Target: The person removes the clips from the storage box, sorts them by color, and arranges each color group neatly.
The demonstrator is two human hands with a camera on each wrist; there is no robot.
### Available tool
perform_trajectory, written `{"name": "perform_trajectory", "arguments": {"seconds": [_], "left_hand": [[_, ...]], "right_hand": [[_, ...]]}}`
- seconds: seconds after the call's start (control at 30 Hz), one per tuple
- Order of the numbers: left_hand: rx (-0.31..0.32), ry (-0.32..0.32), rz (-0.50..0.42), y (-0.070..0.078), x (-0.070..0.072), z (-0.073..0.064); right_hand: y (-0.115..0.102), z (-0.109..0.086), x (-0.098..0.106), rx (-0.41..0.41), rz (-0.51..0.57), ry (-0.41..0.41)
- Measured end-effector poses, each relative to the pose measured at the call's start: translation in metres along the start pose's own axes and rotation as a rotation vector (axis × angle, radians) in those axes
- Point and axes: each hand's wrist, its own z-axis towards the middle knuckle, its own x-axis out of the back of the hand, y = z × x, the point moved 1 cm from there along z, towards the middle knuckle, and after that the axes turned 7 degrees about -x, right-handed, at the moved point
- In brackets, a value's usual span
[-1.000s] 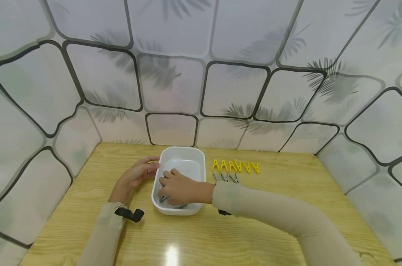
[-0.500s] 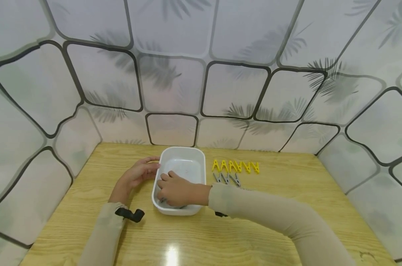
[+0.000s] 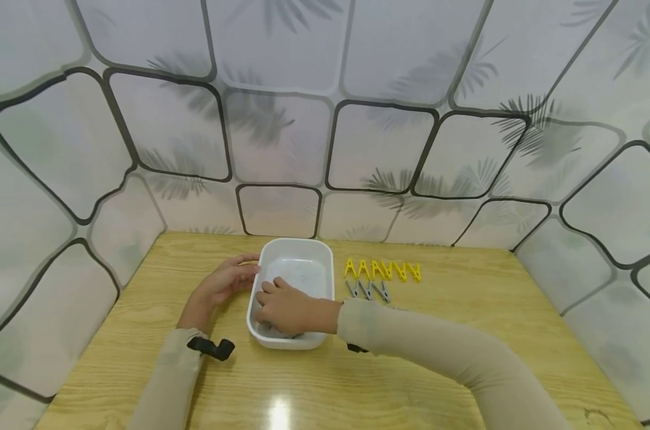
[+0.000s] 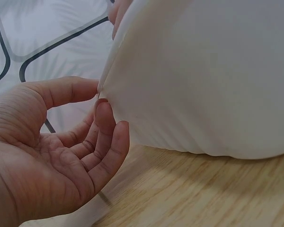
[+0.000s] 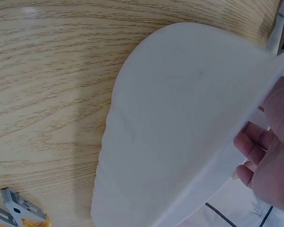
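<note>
A white rectangular plastic tub (image 3: 298,242) stands at the middle of the table. My left hand (image 3: 230,280) is at its left side; in the left wrist view the thumb and fingers of the left hand (image 4: 61,151) pinch the tub's rim. Down inside the near half of the tub is my right hand (image 3: 287,307), palm downward, over a little grey that shows beneath it. In the right wrist view the fingers of the right hand (image 5: 274,151) are bent, and the tub's wall (image 5: 170,104) hides their tips; I cannot tell what they hold.
Right of the tub lies a row of several yellow clothespins (image 3: 416,275). Three grey clothespins (image 3: 369,295) form a second row nearer me, close to the right sleeve (image 3: 421,331). A patterned wall (image 3: 282,209) rises behind the wooden table (image 3: 314,388).
My right hand has shifted slightly left inside the tub, and the grey clothespins seen under it a second ago are now mostly covered. The left hand stays at the rim.
</note>
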Motion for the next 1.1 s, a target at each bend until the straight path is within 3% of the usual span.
{"name": "perform_trajectory", "arguments": {"seconds": [0.33,0.73,1.1], "left_hand": [[0.001,-0.010,0.013,0.001,-0.004,0.001],[-0.012,-0.026,0.013,0.001,-0.003,0.001],[0.003,-0.007,0.050,-0.002,0.000,0.000]], "right_hand": [[-0.006,0.003,-0.009,-0.012,-0.174,0.015],[-0.002,-0.002,-0.006,-0.043,-0.215,0.034],[0.020,-0.021,0.005,-0.109,-0.299,0.009]]}}
